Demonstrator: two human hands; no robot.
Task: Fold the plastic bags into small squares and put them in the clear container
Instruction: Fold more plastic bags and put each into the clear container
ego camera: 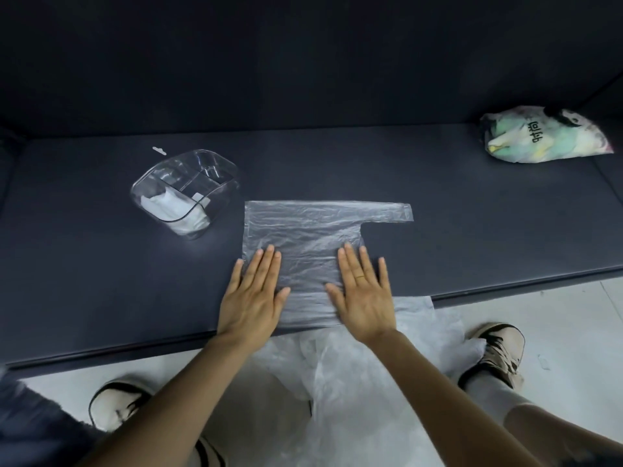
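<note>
Your left hand (252,299) and right hand (364,294) spread flat, palms pressing the plastic bag (305,230) between them; clear container (184,192) beyond your left fingers, folded white bag inside

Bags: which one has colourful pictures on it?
The printed bag at the table's far right; the bag under both hands is clear and plain.

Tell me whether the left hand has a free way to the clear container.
Probably yes. The left hand lies flat on the plastic bag, and the clear container stands up and to its left with only bare table between.
</note>
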